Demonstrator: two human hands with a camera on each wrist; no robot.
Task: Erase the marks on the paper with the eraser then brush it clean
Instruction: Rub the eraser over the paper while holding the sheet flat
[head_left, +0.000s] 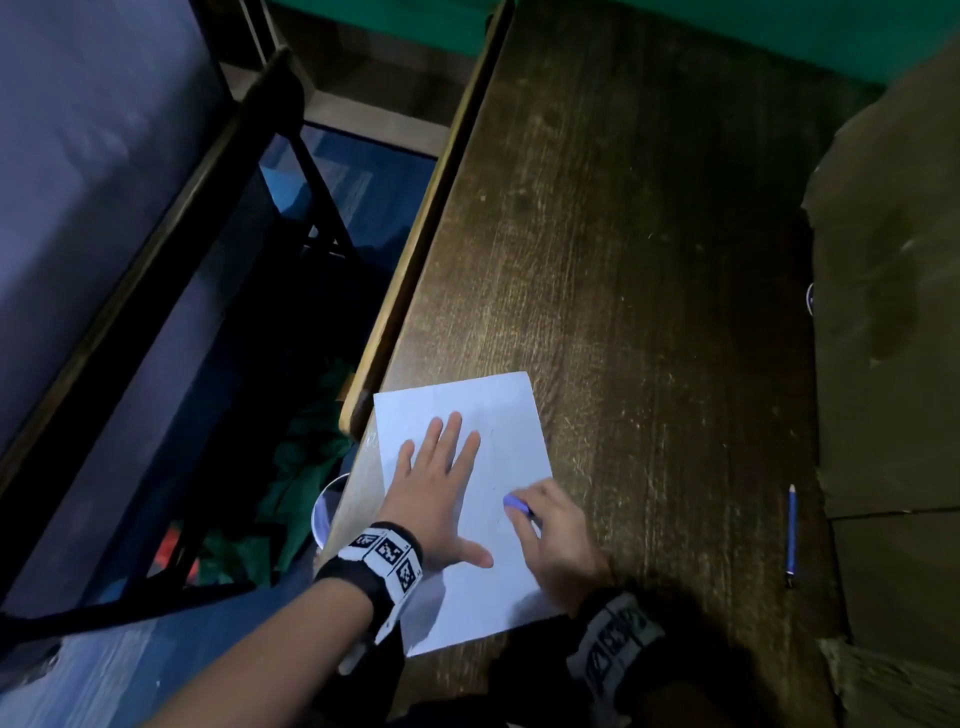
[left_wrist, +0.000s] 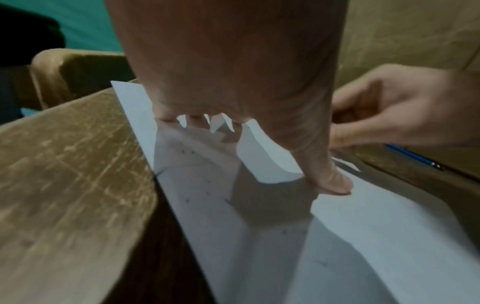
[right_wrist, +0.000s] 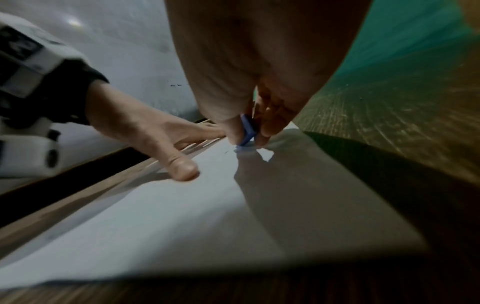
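A white sheet of paper (head_left: 498, 415) lies near the left front corner of a dark wooden desk (head_left: 649, 260). My left hand (head_left: 436, 483) lies flat on the paper with its fingers spread, pressing it down. My right hand (head_left: 550, 535) pinches a small blue eraser (head_left: 516, 503) whose tip touches the paper near its right edge. The right wrist view shows the eraser (right_wrist: 248, 131) between thumb and fingers, its end on the paper (right_wrist: 155, 216). Small dark specks dot the paper (left_wrist: 259, 236) under my left palm in the left wrist view.
A blue pencil (head_left: 791, 535) lies on the desk to the right of the paper. Crumpled brown paper or cardboard (head_left: 893, 312) covers the desk's right side. Left of the desk are a dark chair frame (head_left: 249, 171) and the floor.
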